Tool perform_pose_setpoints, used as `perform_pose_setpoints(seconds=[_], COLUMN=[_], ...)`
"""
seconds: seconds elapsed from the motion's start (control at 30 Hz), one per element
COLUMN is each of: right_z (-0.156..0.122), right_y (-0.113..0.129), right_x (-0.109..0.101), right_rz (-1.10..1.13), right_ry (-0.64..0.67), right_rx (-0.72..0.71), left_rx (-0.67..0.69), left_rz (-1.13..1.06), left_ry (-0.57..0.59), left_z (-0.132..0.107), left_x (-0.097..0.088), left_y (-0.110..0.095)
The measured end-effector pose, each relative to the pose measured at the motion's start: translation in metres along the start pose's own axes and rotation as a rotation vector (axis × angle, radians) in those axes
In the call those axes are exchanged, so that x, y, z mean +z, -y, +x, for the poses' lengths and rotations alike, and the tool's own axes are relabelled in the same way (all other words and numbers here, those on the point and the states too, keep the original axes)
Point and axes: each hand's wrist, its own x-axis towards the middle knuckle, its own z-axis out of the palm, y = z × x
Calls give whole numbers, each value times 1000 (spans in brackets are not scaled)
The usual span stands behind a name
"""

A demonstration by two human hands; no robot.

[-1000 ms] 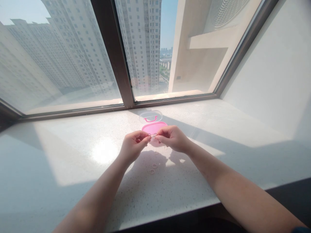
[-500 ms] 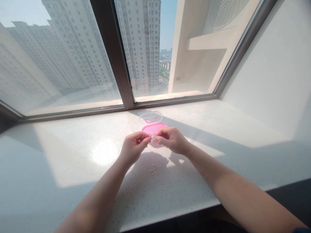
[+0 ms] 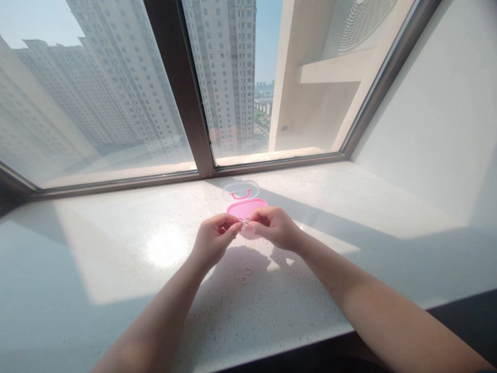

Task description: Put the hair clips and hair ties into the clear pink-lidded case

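Both my hands meet above a white speckled windowsill (image 3: 116,269). My left hand (image 3: 213,240) pinches a tiny ring (image 3: 240,221) between thumb and forefinger. My right hand (image 3: 276,227) pinches another tiny ring (image 3: 247,221), and the two rings touch between my fingertips. Just behind my hands lies a small pink box (image 3: 244,207) with its clear lid (image 3: 240,190) folded open toward the window. Two loose small rings (image 3: 246,274) lie on the sill below my hands, in their shadow.
A large window with a dark frame (image 3: 182,93) runs along the back of the sill, with tall buildings outside. A white wall (image 3: 438,114) closes the right side. The sill's front edge (image 3: 272,352) is near my forearms.
My fingertips have drawn closer, bringing the two rings together. The view has shifted slightly, so everything sits a little lower.
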Motion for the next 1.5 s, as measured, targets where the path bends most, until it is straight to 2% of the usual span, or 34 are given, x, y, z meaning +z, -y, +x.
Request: perform_pose_setpoints(seconds=[1.5], right_z=[0], right_y=[-3], right_x=[0], right_rz=[19], right_ry=[12], right_rx=[32], left_rx=[55], left_rz=[106], left_ry=[-16], left_z=[-2], left_x=[0], left_y=[1])
